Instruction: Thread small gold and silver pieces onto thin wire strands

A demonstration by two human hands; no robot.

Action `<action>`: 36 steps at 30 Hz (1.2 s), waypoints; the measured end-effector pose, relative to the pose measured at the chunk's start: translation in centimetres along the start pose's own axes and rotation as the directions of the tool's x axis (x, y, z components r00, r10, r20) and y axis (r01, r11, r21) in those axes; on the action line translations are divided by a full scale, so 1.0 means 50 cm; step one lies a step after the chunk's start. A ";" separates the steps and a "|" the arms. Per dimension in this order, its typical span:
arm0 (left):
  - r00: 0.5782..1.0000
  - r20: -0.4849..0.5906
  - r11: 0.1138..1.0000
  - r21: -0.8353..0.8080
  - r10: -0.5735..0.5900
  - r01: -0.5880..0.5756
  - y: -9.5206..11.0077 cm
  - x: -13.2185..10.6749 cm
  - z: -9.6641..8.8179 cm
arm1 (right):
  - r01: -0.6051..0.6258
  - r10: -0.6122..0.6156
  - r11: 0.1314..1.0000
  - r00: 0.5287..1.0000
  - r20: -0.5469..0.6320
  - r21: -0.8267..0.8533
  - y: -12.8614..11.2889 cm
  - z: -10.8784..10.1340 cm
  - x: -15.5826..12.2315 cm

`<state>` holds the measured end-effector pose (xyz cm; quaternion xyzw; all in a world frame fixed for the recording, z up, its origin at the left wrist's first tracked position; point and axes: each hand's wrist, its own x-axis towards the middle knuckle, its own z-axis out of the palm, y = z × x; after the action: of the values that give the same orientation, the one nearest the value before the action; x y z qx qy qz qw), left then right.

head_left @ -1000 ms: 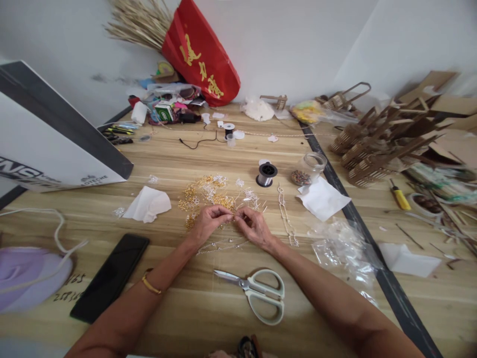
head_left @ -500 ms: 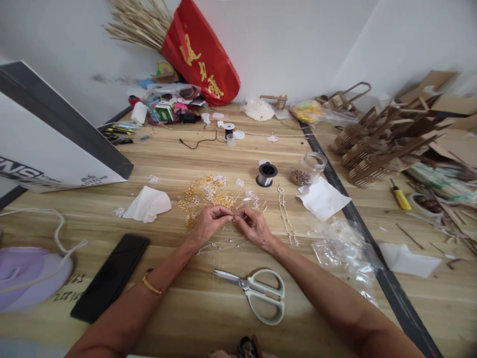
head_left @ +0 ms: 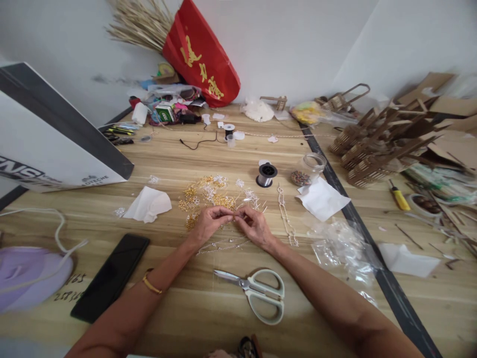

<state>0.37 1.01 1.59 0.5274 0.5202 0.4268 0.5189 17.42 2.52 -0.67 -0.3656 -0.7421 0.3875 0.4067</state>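
My left hand (head_left: 209, 223) and my right hand (head_left: 254, 226) meet fingertip to fingertip over the table, both in a pinch. Whatever sits between the fingertips is too small to make out. Just below them a thin silver chain (head_left: 223, 247) with small beads lies in strands across the wood. Behind the hands spreads a pile of gold and silver jewellery pieces (head_left: 203, 191), with loose pale pins (head_left: 251, 199) to its right. A second beaded chain (head_left: 285, 216) rests right of my right hand. Scissors (head_left: 253, 289) with pale handles lie nearer to me, blades pointing left.
A wire spool (head_left: 266, 175) and a glass jar (head_left: 313, 166) with beads stand behind the right hand. White paper (head_left: 323, 198) and clear plastic bags (head_left: 345, 246) lie on the right. To the left are a black phone (head_left: 111, 278), a tissue (head_left: 148, 205) and a large box (head_left: 63, 159).
The fingertips have shifted very slightly against each other. Everything else on the table stays where it was.
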 end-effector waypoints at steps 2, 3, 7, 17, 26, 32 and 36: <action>1.000 -0.003 1.000 0.001 -0.002 0.002 0.000 0.000 0.000 | -0.002 0.002 1.000 1.000 -0.007 0.009 0.000 0.000 0.000; 1.000 -0.004 1.000 0.004 -0.002 0.002 0.000 0.001 0.000 | -0.003 0.003 1.000 1.000 -0.008 0.016 -0.001 0.001 -0.001; 1.000 -0.006 1.000 0.003 0.001 -0.001 -0.001 0.001 0.000 | -0.008 0.008 0.999 1.000 0.001 0.044 0.000 0.002 -0.001; 1.000 -0.018 1.000 -0.020 0.007 -0.007 -0.005 0.002 -0.002 | -0.024 0.024 0.998 1.000 -0.005 0.058 0.001 0.002 -0.001; 0.999 -0.032 0.999 -0.035 -0.020 0.019 -0.001 0.001 -0.003 | -0.017 0.018 0.999 1.000 -0.021 0.046 -0.001 0.001 0.000; 0.999 -0.029 0.998 -0.057 -0.014 0.012 -0.007 0.001 -0.004 | -0.019 0.020 0.998 1.000 -0.019 0.058 0.005 0.002 0.000; 0.999 -0.027 0.995 -0.098 -0.021 0.018 -0.015 0.003 -0.004 | -0.018 0.020 0.998 1.000 -0.022 0.065 0.005 0.002 0.000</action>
<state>0.08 1.12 0.85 0.4903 0.5111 0.4536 0.5409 17.41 2.59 -0.93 -0.3636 -0.7209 0.4111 0.4232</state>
